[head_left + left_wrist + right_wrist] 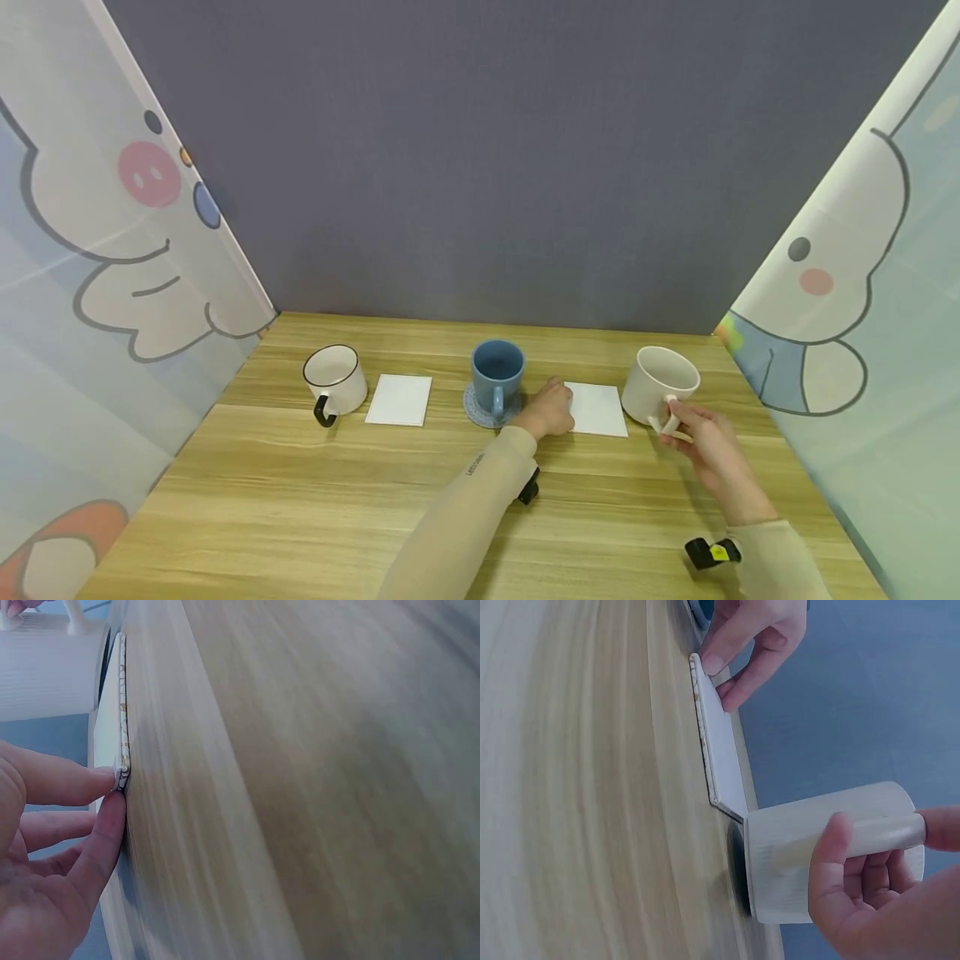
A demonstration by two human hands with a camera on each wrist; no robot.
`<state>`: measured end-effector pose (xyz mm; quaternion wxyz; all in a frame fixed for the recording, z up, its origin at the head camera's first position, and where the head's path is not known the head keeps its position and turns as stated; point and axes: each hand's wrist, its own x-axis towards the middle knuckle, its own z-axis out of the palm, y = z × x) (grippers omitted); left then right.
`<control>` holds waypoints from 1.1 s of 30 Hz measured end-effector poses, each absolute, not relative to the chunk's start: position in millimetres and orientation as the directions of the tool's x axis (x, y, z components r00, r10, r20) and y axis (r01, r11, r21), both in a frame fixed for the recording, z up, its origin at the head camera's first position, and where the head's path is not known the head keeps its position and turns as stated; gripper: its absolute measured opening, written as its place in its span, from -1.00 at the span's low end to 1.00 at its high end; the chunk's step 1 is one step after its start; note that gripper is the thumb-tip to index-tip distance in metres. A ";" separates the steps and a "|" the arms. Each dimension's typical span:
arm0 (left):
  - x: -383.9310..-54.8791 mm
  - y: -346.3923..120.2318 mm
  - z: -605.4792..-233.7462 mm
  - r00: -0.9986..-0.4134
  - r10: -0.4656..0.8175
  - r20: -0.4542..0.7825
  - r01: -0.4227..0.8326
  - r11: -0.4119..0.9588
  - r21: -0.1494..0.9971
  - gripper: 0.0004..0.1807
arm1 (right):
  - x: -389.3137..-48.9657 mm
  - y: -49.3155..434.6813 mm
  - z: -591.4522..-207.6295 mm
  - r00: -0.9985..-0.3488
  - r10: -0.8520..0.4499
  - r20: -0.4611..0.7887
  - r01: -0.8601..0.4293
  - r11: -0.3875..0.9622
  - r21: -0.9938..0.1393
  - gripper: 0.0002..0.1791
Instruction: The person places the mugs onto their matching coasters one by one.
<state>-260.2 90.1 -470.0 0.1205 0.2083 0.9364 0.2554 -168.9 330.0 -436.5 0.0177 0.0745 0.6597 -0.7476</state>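
My left hand (550,408) pinches the left edge of a square white coaster (597,409) between thumb and fingers. In the left wrist view, the coaster's edge (124,712) has a patterned rim, close over the wood. Just right of the coaster is a cream mug (658,385) with fine vertical ribs, standing upright. My right hand (705,442) holds it by the handle, which faces toward me. In the right wrist view, a dark shadow lies under the base of the mug (780,862), whose lower edge is near the coaster's corner.
A blue mug (498,371) stands on a round blue-grey coaster (480,412), just left of my left hand. Farther left lie another white square coaster (400,400) and a white mug (337,383) with a black rim and handle. A grey panel (480,167) closes the wooden table's back.
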 end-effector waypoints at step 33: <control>-261.0 94.2 -471.2 -0.896 0.425 -0.129 0.301 0.795 0.527 -0.47 | -169.9 296.3 -428.5 -0.993 0.114 0.024 -0.032 -0.070 -0.997 -0.75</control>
